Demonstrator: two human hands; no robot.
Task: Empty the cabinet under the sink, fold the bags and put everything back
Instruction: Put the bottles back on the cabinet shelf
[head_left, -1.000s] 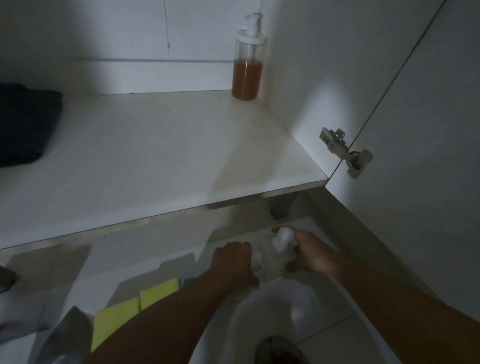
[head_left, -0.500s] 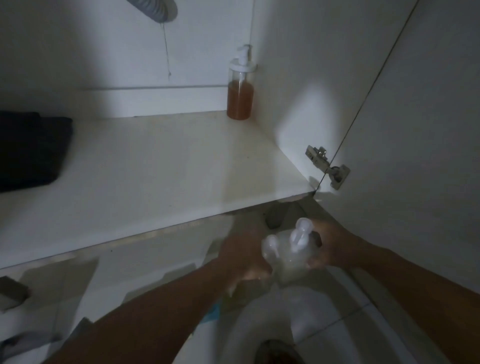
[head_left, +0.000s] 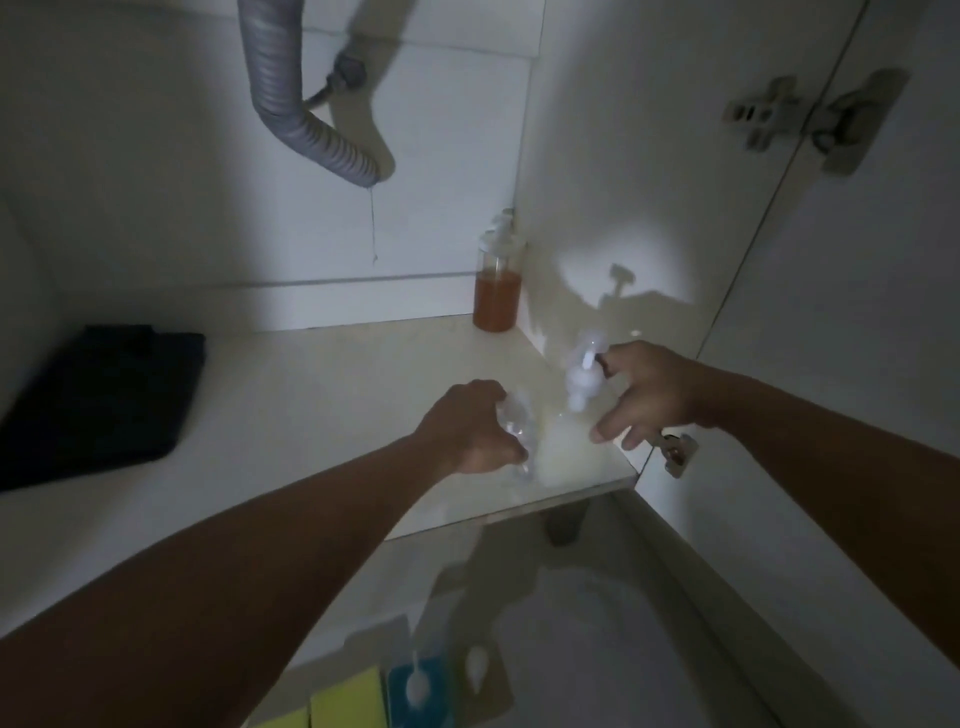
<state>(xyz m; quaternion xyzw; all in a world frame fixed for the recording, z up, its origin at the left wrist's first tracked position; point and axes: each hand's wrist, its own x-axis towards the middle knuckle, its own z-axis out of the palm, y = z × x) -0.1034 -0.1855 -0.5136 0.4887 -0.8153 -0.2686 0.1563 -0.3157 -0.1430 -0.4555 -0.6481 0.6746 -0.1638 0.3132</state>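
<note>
head view shows the open cabinet under the sink, dim, with light falling on the right side wall. both arms reach in over the front right part of the cabinet shelf (head_left: 291, 415). the left hand (head_left: 470, 434) has its fingers curled around a small clear bottle (head_left: 517, 428), which is blurred; it seems to be just above the shelf or touching it, i cannot tell which. the right hand (head_left: 649, 397) is beside a second clear pump bottle (head_left: 584, 376). its index finger hooks near the white pump head while the other fingers spread downward, so i cannot tell if it really holds this bottle or is letting it go.

i judge that the person is putting the bottles back, one in each hand to save a trip, and places them near the right wall where the orange soap dispenser (head_left: 497, 291) already stands in the back corner. a folded dark bag (head_left: 98, 400) lies on the left of the shelf, well apart from them. the grey drain hose (head_left: 291, 104) hangs above. on the floor below, yellow sponges (head_left: 348, 701) and a blue one (head_left: 415, 691) are not yet returned.
</note>
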